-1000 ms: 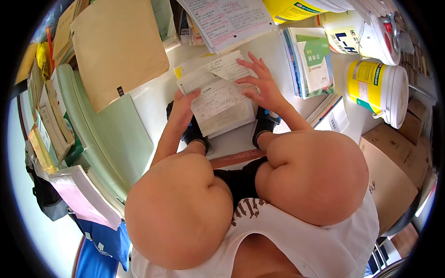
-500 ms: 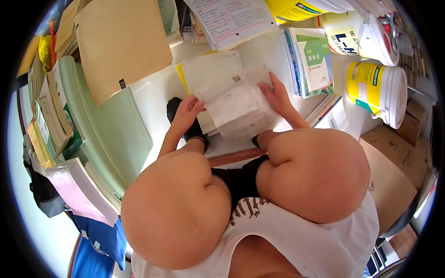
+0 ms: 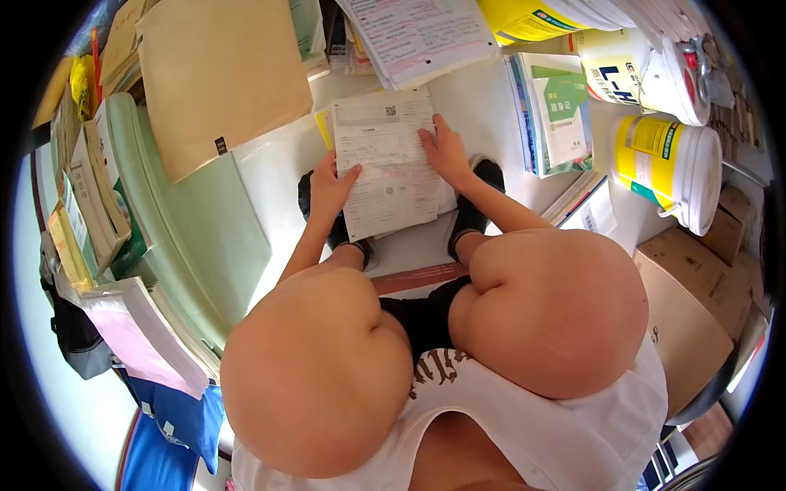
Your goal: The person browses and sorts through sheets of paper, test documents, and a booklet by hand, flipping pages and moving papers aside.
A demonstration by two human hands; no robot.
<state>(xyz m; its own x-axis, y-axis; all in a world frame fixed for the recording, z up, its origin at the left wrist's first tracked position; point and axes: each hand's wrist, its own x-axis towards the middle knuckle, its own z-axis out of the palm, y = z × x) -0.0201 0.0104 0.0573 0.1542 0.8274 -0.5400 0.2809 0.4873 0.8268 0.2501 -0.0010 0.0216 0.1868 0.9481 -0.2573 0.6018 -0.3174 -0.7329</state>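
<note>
A printed sheet of paper (image 3: 386,192) with a code square near its top lies flat between my hands, above my feet. Its fine print cannot be read. My left hand (image 3: 334,185) pinches the sheet's left edge, thumb on top. At the upper right edge, my right hand (image 3: 446,154) holds it with the fingertips over the front. Another white sheet shows slightly behind its right side, and a yellow edge (image 3: 324,129) peeks out at the upper left.
A brown paper envelope (image 3: 225,78) lies at the upper left, beside printed papers (image 3: 422,41). On the right stand booklets (image 3: 561,110), a yellow-and-white bucket (image 3: 655,164) and a cardboard box (image 3: 688,270). A pale green panel (image 3: 213,221) and stacked books (image 3: 90,192) are on the left.
The sheet, tilted and folding over half a second ago, is now upright and flat. My right hand has moved left and slightly up with it; my left hand has shifted slightly.
</note>
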